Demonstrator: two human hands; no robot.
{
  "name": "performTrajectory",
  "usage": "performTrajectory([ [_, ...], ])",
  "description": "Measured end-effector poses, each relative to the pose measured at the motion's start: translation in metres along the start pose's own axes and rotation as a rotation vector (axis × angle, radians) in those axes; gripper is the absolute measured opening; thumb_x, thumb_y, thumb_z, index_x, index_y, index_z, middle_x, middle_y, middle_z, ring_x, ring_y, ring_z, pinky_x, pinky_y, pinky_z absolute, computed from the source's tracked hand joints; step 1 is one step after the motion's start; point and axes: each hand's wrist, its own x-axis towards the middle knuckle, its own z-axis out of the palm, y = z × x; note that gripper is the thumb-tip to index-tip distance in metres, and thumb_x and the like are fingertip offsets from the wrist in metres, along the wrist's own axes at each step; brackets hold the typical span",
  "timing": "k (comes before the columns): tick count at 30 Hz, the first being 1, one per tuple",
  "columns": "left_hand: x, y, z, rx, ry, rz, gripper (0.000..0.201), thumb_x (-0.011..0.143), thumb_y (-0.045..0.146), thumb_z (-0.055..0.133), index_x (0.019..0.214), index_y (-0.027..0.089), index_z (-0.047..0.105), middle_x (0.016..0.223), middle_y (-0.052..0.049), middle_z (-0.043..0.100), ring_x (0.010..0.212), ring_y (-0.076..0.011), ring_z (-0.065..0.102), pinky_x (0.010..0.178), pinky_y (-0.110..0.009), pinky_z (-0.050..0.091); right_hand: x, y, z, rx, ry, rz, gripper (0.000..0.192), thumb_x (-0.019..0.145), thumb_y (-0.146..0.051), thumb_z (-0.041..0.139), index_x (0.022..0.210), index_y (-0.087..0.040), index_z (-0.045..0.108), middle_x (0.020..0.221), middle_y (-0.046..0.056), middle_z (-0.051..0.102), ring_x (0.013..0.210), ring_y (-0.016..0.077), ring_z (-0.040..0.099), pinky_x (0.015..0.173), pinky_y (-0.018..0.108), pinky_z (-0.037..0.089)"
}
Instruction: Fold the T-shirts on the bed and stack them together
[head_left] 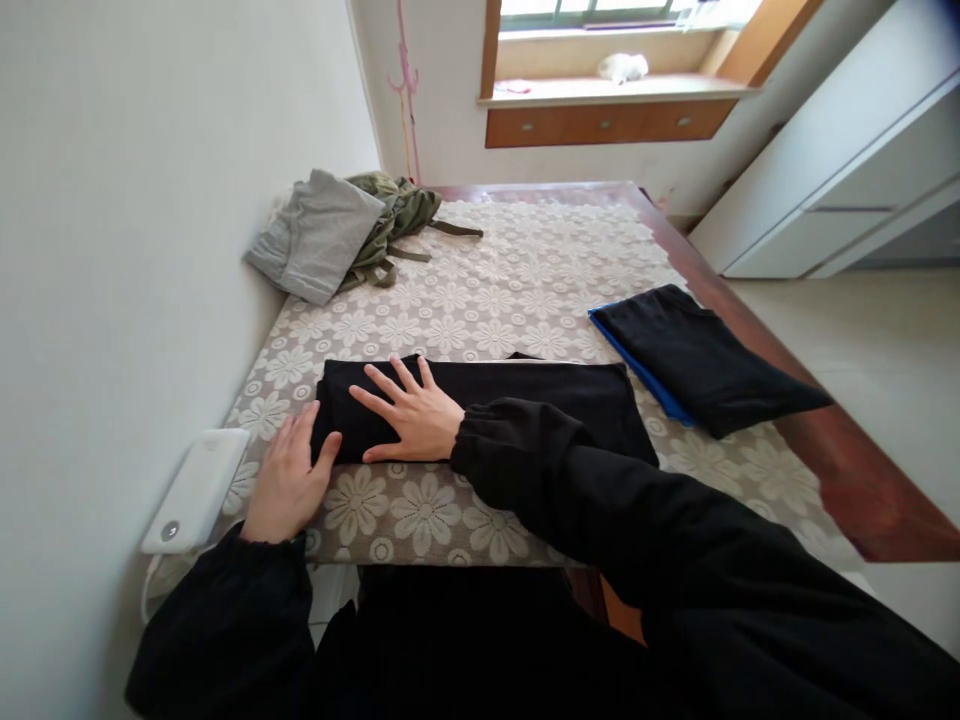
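A black garment (540, 383), folded into a long strip, lies across the near part of the table; its exact kind I cannot make out. My right hand (409, 412) rests flat on its left part with the fingers spread. At the strip's left end is my left hand (291, 478), its fingers stretched out along the edge and the thumb apart. Neither hand grips anything. My right forearm hides part of the garment's near side.
Folded black and blue clothes (686, 345) lie at the table's right. Grey cloth (322, 235) and an olive bag-like item with straps (405, 215) are heaped at the far left. A white device (196, 492) sits by the left wall. A flower-patterned cloth (495, 270) covers the table.
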Motion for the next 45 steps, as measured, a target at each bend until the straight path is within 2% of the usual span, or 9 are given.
performTrajectory([
  [5, 0.011, 0.012, 0.013, 0.137, 0.059, 0.043, 0.076, 0.109, 0.058, 0.038, 0.171, 0.016, 0.042, 0.177, -0.018, 0.041, 0.168, -0.0397, 0.031, 0.137, -0.063, 0.024, 0.02, -0.011, 0.031, 0.025, 0.073, 0.034, 0.094, 0.1, -0.082, 0.058, 0.173, -0.026, 0.042, 0.183, 0.017, 0.032, 0.168, 0.0526, 0.022, 0.13, 0.085, 0.013],
  [14, 0.007, 0.014, 0.008, 0.16, 0.028, 0.039, 0.077, 0.109, 0.061, 0.037, 0.171, 0.015, 0.044, 0.178, -0.017, 0.039, 0.168, -0.0396, 0.031, 0.136, -0.062, 0.025, -0.009, 0.009, 0.022, -0.035, 0.038, 0.076, 0.101, 0.096, -0.088, 0.057, 0.175, -0.029, 0.039, 0.184, 0.013, 0.029, 0.17, 0.0489, 0.018, 0.13, 0.085, 0.008],
  [18, 0.008, 0.017, 0.004, 0.155, 0.016, 0.032, 0.082, 0.108, 0.065, 0.033, 0.169, 0.012, 0.046, 0.178, -0.018, 0.039, 0.168, -0.0409, 0.031, 0.137, -0.063, 0.024, -0.058, 0.04, 0.005, -0.106, -0.017, 0.178, 0.103, 0.094, -0.089, 0.059, 0.176, -0.032, 0.037, 0.186, 0.011, 0.022, 0.17, 0.0509, 0.016, 0.13, 0.085, 0.009],
  [25, 0.008, 0.016, 0.003, 0.113, 0.011, 0.022, 0.089, 0.106, 0.072, 0.029, 0.169, 0.011, 0.046, 0.178, -0.018, 0.039, 0.168, -0.0415, 0.03, 0.137, -0.062, 0.023, -0.18, 0.118, -0.037, -0.21, -0.112, 0.391, 0.094, 0.1, -0.082, 0.054, 0.178, -0.035, 0.03, 0.187, 0.01, 0.019, 0.17, 0.0507, 0.016, 0.128, 0.086, 0.012],
  [31, 0.01, 0.014, 0.002, 0.039, 0.113, 0.051, 0.086, 0.103, 0.074, 0.041, 0.162, 0.014, 0.054, 0.166, -0.02, 0.056, 0.161, -0.0403, 0.043, 0.135, -0.059, 0.032, -0.25, 0.151, -0.047, -0.248, -0.073, 0.425, 0.087, 0.105, -0.074, 0.049, 0.178, -0.03, 0.031, 0.186, 0.012, 0.02, 0.171, 0.0457, 0.016, 0.133, 0.077, 0.016],
  [37, 0.015, 0.021, -0.015, -0.104, 0.058, -0.053, 0.078, 0.094, 0.071, 0.061, 0.157, 0.024, 0.06, 0.15, -0.017, 0.07, 0.14, -0.0439, 0.064, 0.123, -0.063, 0.049, -0.226, 0.147, -0.077, -0.168, -0.113, 0.387, 0.08, 0.098, -0.071, 0.063, 0.166, -0.028, 0.054, 0.177, 0.018, 0.043, 0.162, 0.0501, 0.038, 0.129, 0.085, 0.011],
  [40, 0.019, 0.024, -0.024, -0.321, 0.002, -0.136, 0.076, 0.09, 0.061, 0.073, 0.156, 0.027, 0.059, 0.157, -0.012, 0.066, 0.134, -0.0407, 0.069, 0.119, -0.06, 0.055, -0.19, 0.135, -0.092, -0.047, -0.028, 0.247, 0.061, 0.099, -0.059, 0.067, 0.148, -0.023, 0.069, 0.161, 0.019, 0.061, 0.146, 0.0422, 0.058, 0.126, 0.069, 0.037],
  [42, 0.021, 0.025, -0.027, -0.472, -0.049, -0.181, 0.079, 0.087, 0.054, 0.079, 0.157, 0.027, 0.056, 0.165, -0.01, 0.059, 0.133, -0.0371, 0.071, 0.119, -0.056, 0.056, -0.165, 0.126, -0.092, 0.067, -0.04, 0.143, 0.051, 0.103, -0.053, 0.064, 0.142, -0.022, 0.071, 0.143, 0.016, 0.071, 0.129, 0.0339, 0.068, 0.113, 0.054, 0.053],
  [45, 0.023, 0.025, -0.029, -0.641, -0.081, -0.225, 0.088, 0.078, 0.053, 0.088, 0.154, 0.024, 0.055, 0.17, -0.012, 0.053, 0.145, -0.0355, 0.063, 0.125, -0.052, 0.051, -0.14, 0.115, -0.076, 0.163, -0.122, 0.06, 0.043, 0.106, -0.051, 0.062, 0.137, -0.022, 0.072, 0.122, 0.011, 0.076, 0.108, 0.0271, 0.072, 0.095, 0.042, 0.058],
])
